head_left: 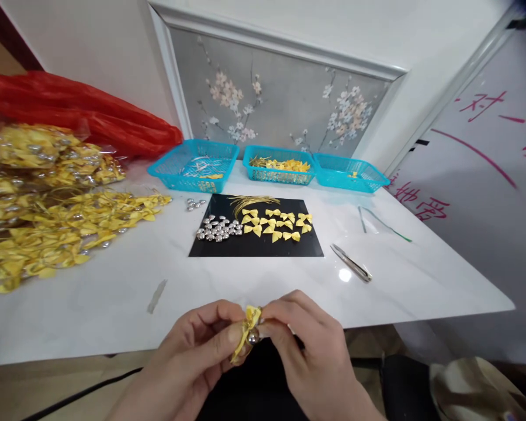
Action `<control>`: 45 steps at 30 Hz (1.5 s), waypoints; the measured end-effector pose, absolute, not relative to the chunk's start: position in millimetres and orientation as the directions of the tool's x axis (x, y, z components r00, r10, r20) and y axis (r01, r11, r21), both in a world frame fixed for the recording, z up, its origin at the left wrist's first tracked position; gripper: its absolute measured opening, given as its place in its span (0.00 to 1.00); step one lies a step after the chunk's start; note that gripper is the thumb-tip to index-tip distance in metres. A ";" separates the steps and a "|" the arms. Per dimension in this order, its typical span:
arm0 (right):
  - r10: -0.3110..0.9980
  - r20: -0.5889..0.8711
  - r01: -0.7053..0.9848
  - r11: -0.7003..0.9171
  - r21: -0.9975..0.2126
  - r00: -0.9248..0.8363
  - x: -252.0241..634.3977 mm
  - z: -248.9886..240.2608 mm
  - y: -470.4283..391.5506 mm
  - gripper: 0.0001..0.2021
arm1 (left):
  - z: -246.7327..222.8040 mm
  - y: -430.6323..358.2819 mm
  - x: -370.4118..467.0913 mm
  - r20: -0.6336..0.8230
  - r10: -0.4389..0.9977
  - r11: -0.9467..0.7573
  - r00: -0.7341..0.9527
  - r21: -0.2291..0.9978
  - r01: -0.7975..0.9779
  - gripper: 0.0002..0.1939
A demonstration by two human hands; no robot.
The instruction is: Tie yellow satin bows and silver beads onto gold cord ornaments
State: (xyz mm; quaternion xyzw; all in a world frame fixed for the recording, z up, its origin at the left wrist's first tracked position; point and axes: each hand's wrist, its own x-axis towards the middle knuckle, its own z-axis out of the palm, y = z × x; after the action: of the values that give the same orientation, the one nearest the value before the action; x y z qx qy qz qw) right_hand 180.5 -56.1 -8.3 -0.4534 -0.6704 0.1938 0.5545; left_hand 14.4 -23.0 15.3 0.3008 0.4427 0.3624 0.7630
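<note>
Just past the table's front edge, my left hand (pixel 210 345) pinches a yellow ribbon bow (pixel 253 316) between thumb and fingers. A shiny silver bead (pixel 253 335) sits against the bow. From the other side my right hand (pixel 304 345) is closed, thumb and forefinger pressed together at the bow and bead; its exact hold is partly hidden. Beyond both hands lies a black mat (pixel 249 248). On it are several silver beads (pixel 219 229) at left, several yellow bows (pixel 284 224) at right, and a bundle of gold ties (pixel 252 202) along the back.
Thread snips (pixel 351 263) lie right of the mat. Three blue baskets (pixel 193 184) line the back. Bagged and loose yellow bow pieces (pixel 70 234) cover the left side, with a red bag (pixel 79 108) behind. A green-tipped strip (pixel 390 228) lies at right, and a grey strip (pixel 157 296) front left.
</note>
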 end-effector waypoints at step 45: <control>0.727 0.683 0.600 0.578 -0.554 -0.071 181.4 38.3 -65.4 0.07 | 30.1 -29.7 12.0 0.176 0.984 -0.169 -0.026 0.968 0.187 0.03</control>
State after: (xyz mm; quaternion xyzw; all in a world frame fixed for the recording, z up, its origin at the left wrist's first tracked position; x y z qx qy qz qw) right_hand 181.4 -65.4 38.3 -0.4550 -0.7289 0.0628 0.5077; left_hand 12.0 -29.7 30.1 0.5748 0.5091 0.5039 0.3956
